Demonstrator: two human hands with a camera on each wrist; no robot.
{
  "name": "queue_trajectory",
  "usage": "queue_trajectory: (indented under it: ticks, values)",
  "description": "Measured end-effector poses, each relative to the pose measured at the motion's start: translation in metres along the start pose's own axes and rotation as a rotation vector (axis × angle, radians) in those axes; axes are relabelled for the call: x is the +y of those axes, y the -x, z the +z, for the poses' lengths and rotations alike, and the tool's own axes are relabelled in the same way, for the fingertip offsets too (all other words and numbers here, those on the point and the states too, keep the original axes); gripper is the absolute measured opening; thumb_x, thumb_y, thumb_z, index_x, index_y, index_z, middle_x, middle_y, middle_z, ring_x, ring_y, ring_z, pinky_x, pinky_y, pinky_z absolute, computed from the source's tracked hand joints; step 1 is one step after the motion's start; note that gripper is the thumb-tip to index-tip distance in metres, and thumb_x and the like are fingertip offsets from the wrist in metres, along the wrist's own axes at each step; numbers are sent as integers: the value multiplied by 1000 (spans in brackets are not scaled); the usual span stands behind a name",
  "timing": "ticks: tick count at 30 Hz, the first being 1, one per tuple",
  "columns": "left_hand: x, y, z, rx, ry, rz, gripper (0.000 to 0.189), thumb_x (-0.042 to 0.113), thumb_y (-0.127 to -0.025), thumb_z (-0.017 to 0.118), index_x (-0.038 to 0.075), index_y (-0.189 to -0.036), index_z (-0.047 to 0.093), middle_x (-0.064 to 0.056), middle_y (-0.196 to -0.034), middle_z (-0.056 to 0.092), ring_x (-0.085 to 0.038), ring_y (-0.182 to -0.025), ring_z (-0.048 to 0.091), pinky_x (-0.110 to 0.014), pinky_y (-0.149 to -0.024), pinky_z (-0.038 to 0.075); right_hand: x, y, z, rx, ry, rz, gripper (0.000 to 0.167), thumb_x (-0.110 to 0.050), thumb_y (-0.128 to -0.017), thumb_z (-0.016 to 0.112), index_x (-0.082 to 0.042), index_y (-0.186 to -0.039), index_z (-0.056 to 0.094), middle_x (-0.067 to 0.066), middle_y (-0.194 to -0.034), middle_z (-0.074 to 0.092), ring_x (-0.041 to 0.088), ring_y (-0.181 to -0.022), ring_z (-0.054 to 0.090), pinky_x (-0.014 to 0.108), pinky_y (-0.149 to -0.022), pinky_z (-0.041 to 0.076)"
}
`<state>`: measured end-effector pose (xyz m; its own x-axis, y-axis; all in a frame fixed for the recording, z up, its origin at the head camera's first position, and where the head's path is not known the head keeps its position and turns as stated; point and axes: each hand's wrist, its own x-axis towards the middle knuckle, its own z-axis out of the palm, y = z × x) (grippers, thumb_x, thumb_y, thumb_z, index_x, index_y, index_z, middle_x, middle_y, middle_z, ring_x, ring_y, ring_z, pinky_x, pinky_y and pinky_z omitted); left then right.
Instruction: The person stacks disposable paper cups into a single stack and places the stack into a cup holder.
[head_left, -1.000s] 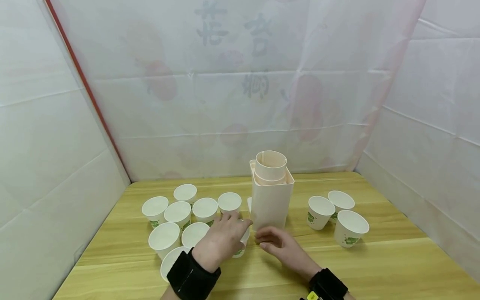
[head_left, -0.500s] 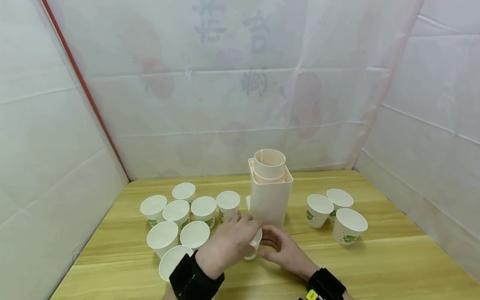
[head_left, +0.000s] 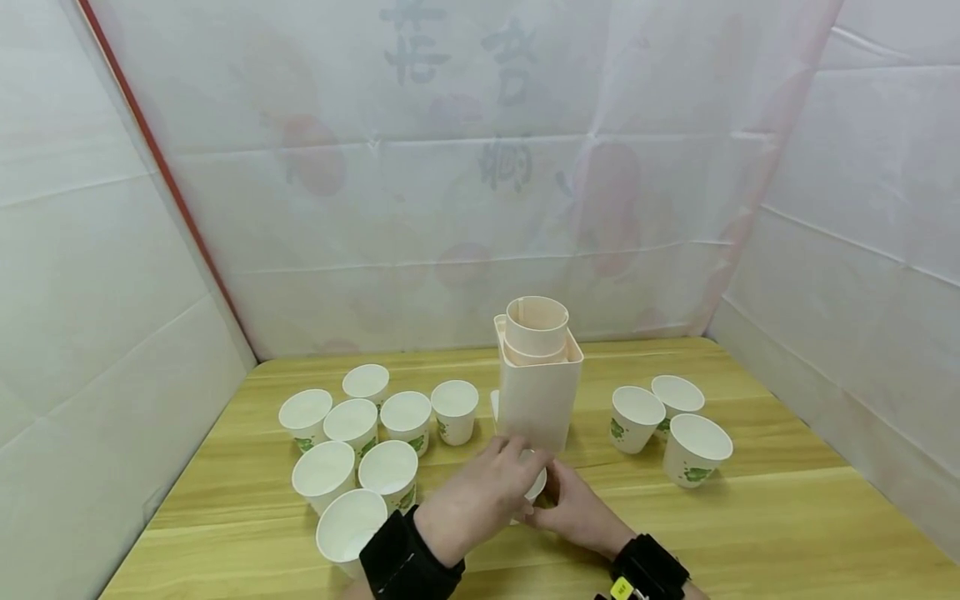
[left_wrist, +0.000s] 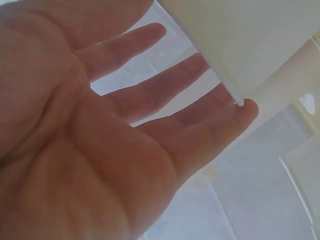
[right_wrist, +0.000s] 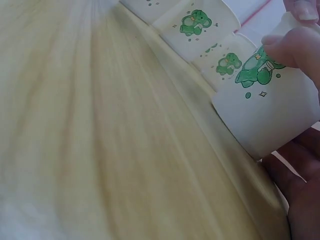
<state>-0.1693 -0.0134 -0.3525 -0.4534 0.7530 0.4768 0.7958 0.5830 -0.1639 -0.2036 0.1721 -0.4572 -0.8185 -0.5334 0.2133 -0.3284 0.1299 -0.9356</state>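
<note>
Head view has the held cup (head_left: pixel 537 486), white paper, between both hands in front of the pale container, mostly hidden by fingers. Right hand (head_left: pixel 573 512) grips it, thumb on the green print and other fingers around the opposite side, as the right wrist view shows. Left hand (head_left: pixel 483 500) holds it near the rim; in the left wrist view its fingers lie fairly straight, one fingertip at the rim's edge. Whether the cup's base touches the counter (head_left: pixel 750 533), I cannot tell.

Just behind stands the square-sided container (head_left: pixel 536 408), upright, a round cylinder (head_left: pixel 537 329) rising above its top edge. Eight upright cups (head_left: pixel 388 471) crowd the left side, rims close or overlapping in view; the nearest sits right beside the left wrist strap (head_left: pixel 412 554), so that side is tight. Three cups (head_left: pixel 697 450) cluster on the right, well apart from the right hand, with a broad stretch of wood grain between. More wood grain runs toward the near right, past the right wrist strap (head_left: pixel 651 571). The counter's far edge lies near the white back sheet (head_left: pixel 480 208); its right edge slants along the side sheet (head_left: pixel 862 292).
</note>
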Motion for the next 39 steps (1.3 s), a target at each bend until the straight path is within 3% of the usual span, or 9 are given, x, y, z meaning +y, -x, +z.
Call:
queue_trajectory:
  ticks: [8, 11, 16, 20, 28, 34, 39]
  values:
    - [-2, 3, -7, 62, 31, 12, 58, 33, -61, 82, 7, -108, 59, -4, -94, 54, -19, -87, 56, -27, -80, 47, 2, -2, 2, -22, -17, -57, 62, -14, -83, 68, -22, -136, 36, 2, -136, 42, 22, -124, 40, 30, -97, 36]
    - [-2, 5, -15, 48, 28, -13, 62, 36, -62, 81, 7, -112, 58, -6, -99, 55, -22, -93, 56, -30, -84, 45, 1, -2, 3, -34, -21, -73, 64, -14, -84, 67, -22, -138, 34, 3, -138, 39, 23, -125, 38, 34, -98, 35]
    - [-1, 13, -38, -38, 78, -147, 59, 29, -69, 79, 12, -119, 51, -6, -109, 53, -24, -102, 51, -32, -85, 45, -5, -4, 5, -43, -15, -105, 65, -10, -83, 67, -18, -138, 35, 5, -134, 43, 23, -123, 40, 29, -98, 36]
    - [-9, 25, -58, -64, 126, -268, 59, 27, -74, 76, 15, -124, 48, -5, -114, 52, -23, -106, 49, -35, -86, 44, -13, -5, 5, -40, 0, -124, 64, -8, -81, 69, -13, -136, 37, 7, -129, 47, 23, -121, 43, 26, -98, 34]
    - [-27, 63, -80, -143, 62, -482, 55, 37, -77, 71, 11, -122, 52, -13, -118, 53, -31, -107, 50, -43, -87, 43, 0, -6, 1, -33, 25, -70, 66, -14, -80, 71, -22, -136, 37, 1, -129, 48, 20, -120, 44, 25, -98, 34]
    - [-34, 91, -84, -195, 28, -568, 63, 44, -72, 73, 12, -122, 52, -13, -117, 52, -33, -103, 51, -48, -81, 44, 6, -6, 0, -36, 34, -85, 66, -17, -80, 71, -21, -136, 37, 2, -129, 49, 21, -120, 44, 25, -98, 34]
    - [-37, 104, -81, -231, 35, -590, 75, 46, -62, 78, 14, -123, 50, -13, -114, 52, -33, -98, 52, -48, -76, 45, 1, -6, 1, -34, 40, -79, 65, -15, -80, 71, -21, -136, 37, 2, -128, 49, 20, -120, 44, 24, -98, 34]
